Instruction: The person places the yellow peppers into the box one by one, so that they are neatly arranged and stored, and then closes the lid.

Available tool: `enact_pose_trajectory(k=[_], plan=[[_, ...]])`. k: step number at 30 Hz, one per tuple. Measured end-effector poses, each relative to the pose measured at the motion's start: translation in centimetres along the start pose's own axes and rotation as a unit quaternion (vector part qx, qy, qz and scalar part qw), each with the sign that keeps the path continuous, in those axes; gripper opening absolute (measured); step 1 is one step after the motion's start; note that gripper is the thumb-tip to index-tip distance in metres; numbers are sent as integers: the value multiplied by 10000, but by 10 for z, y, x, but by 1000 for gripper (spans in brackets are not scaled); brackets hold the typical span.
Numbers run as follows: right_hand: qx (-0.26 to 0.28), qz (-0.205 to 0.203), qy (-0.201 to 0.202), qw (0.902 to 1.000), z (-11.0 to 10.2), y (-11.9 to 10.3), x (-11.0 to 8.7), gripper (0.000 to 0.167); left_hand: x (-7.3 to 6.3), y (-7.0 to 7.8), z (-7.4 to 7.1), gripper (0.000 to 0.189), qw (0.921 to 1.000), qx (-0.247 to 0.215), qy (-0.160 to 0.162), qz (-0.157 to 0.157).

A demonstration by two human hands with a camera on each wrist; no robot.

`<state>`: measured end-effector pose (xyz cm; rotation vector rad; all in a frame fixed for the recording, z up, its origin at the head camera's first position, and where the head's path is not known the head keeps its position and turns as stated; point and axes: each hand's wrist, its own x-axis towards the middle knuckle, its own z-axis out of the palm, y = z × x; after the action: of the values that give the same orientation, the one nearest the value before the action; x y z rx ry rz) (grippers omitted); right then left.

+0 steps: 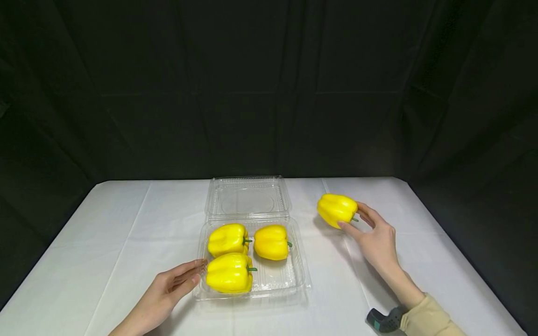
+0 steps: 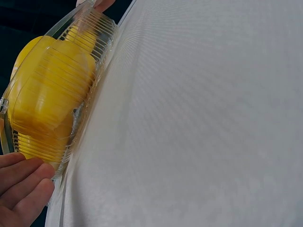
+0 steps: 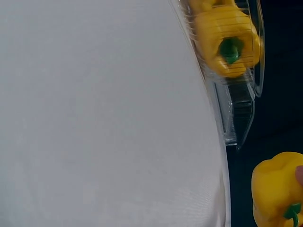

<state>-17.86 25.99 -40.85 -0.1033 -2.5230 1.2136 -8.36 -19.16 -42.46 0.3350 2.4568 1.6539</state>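
My right hand (image 1: 378, 242) holds a yellow bell pepper (image 1: 336, 210) by its stem end, thumb on the near side and fingers behind. The pepper is over the table, right of a clear plastic clamshell container (image 1: 277, 280). In the right wrist view this bell pepper (image 3: 274, 187) shows at the lower right corner. Three more yellow bell peppers lie in the container: one back left (image 1: 227, 239), one front left (image 1: 229, 274), one back right (image 1: 271, 242). My left hand (image 1: 168, 289) rests at the container's left side, fingertips (image 2: 45, 170) against its ribbed wall.
The container's lid (image 1: 248, 198) lies folded open toward the back. A white cloth (image 1: 138, 242) covers the table. Black curtains (image 1: 252, 93) hang behind and at both sides. A dark wrist device (image 1: 384, 320) sits by the right sleeve (image 1: 430, 317).
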Motion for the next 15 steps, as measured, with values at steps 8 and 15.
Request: enact_pose_trajectory(k=[8,15], plan=[[-25,-87,-41,10000,-1,-1,-6,72,-1,1,0,47,9999,-7,-13,119],[49,-176,-92,9998,-1,-4,-11,70,0,0,0,47,10000,24,11,1]])
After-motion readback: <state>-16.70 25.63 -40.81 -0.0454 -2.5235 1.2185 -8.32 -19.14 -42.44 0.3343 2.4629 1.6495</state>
